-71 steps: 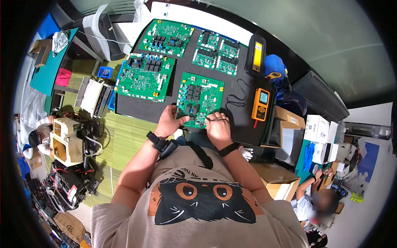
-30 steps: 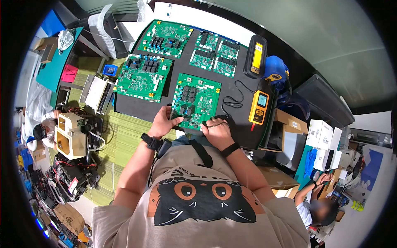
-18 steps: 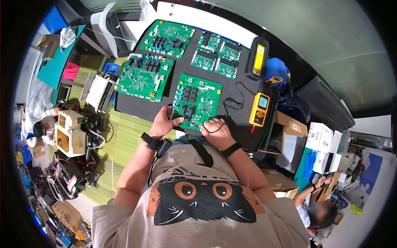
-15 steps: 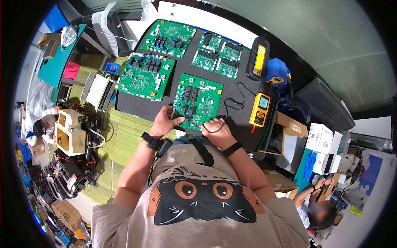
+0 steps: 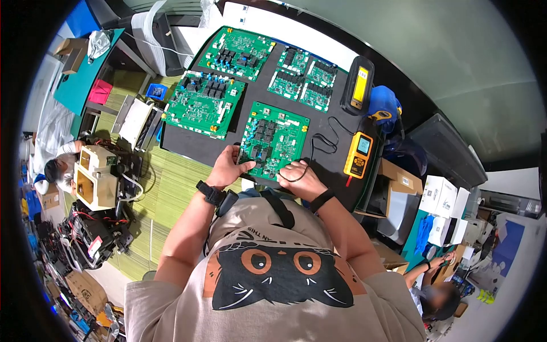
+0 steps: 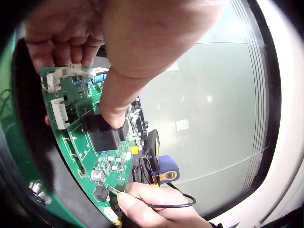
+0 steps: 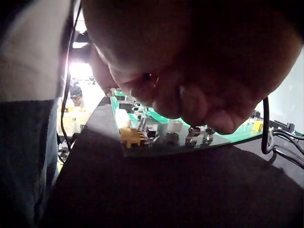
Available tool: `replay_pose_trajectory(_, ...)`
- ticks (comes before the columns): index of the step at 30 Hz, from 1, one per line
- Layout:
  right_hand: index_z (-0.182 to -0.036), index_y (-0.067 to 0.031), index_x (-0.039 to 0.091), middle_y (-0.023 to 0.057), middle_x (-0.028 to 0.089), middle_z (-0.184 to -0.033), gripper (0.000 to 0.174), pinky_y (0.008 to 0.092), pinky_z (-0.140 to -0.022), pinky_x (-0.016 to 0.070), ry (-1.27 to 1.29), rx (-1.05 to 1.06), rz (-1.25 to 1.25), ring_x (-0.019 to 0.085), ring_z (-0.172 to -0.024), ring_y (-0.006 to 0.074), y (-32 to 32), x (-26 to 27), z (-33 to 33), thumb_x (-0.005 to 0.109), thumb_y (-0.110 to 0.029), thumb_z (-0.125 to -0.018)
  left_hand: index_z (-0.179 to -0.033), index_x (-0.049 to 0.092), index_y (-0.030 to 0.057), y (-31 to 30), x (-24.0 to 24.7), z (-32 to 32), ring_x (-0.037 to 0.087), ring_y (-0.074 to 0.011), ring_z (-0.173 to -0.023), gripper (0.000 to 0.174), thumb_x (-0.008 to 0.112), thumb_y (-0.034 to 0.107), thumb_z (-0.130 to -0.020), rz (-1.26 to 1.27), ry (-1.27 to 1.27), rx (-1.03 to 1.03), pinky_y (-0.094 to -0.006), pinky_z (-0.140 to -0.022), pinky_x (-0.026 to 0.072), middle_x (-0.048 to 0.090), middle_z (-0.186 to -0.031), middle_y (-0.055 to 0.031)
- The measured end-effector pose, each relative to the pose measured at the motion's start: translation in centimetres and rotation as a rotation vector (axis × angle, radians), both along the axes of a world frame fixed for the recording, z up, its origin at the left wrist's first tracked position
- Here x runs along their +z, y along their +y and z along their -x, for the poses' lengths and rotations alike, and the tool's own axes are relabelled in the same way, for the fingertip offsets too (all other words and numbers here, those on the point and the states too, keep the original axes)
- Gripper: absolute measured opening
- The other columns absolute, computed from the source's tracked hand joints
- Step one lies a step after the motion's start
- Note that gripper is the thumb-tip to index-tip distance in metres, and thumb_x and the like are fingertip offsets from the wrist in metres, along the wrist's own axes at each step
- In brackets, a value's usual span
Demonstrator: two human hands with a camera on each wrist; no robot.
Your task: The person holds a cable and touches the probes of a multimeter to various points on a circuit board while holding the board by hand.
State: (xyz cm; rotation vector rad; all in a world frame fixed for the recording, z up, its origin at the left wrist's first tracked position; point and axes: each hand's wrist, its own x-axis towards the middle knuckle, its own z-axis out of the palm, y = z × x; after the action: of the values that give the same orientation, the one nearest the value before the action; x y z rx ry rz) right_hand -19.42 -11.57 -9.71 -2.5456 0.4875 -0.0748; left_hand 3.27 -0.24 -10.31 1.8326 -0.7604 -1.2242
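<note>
My left hand (image 5: 228, 166) grips the near left corner of a green circuit board (image 5: 288, 142). In the left wrist view its thumb presses beside a black block-shaped component (image 6: 100, 133), and its other fingers are at the board's edge. My right hand (image 5: 301, 176) is over the near right corner, pinching a thin metal-tipped probe (image 6: 114, 191). The tip is down among small components close to a dark square coil (image 6: 100, 193). A black cable (image 6: 173, 206) runs from the probe over the hand. To the right lies an orange handheld meter (image 5: 359, 155) with a lit display.
Two larger green boards (image 5: 199, 108) lie left and at the back left of the black mat. Several small boards (image 5: 288, 84) sit at the back. A black-and-yellow case (image 5: 359, 85) and a blue tool (image 5: 383, 104) stand at the right. Cardboard box (image 5: 399, 179) beside the table.
The cable ran across the right fingers earlier and now loops over the back of the hand. The right hand has turned slightly; the left hand keeps its grip on the board.
</note>
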Motion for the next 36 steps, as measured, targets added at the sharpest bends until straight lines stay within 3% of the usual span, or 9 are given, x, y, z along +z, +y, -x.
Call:
replay_pose_trajectory(9,-0.072,-0.0088,0.057,0.0063,0.059,-0.073,0.02,0.0417,-0.078,0.0441,0.018,0.076,-0.021,0.058,-0.08,0.0271,-0.9,0.1,-0.1,0.055,-0.024,-0.085,-0.119,0.048,-0.0054,-0.1,0.8,0.2,0.06,-0.0159,-0.095,0.06,0.083,0.017,-0.076,0.011,-0.005,0.001,-0.0305,-0.084,0.0505,0.063,-0.105,-0.0103)
replay_pose_trajectory(20,-0.07,-0.0063,0.056,0.0104,0.058,-0.068,0.023,0.0443,-0.069,0.047,0.035,0.213,-0.063,0.059,-0.072,0.0312,-3.0,-0.5,-1.1,0.065,-0.024,-0.081,-0.117,0.049,-0.006,0.0,0.5,0.2,0.063,-0.0183,-0.091,0.06,0.084,0.019,-0.074,0.035,-0.04,0.004,-0.0313,-0.08,0.0537,0.064,-0.103,-0.0127)
replay_pose_trajectory(26,-0.071,-0.0075,0.06,0.0123,0.063,-0.072,0.021,0.045,-0.072,0.0506,0.122,0.254,-0.061,0.064,-0.075,0.0328,-3.7,0.1,-1.7,0.061,-0.025,-0.083,-0.117,0.049,-0.0064,0.0,0.7,0.1,0.064,-0.0193,-0.092,0.062,0.084,0.021,-0.074,0.009,-0.122,-0.021,-0.0321,-0.081,0.0535,0.064,-0.103,-0.0138)
replay_pose_trajectory(36,-0.071,-0.0069,0.058,0.0122,0.06,-0.07,0.02,0.0446,-0.069,0.0493,0.186,0.306,-0.058,0.062,-0.075,0.0332,-4.0,0.0,-2.1,0.065,-0.023,-0.081,-0.116,0.049,-0.0065,0.0,0.3,0.1,0.064,-0.019,-0.092,0.061,0.084,0.02,-0.074,0.034,-0.074,-0.01,-0.0322,-0.08,0.0536,0.064,-0.103,-0.014)
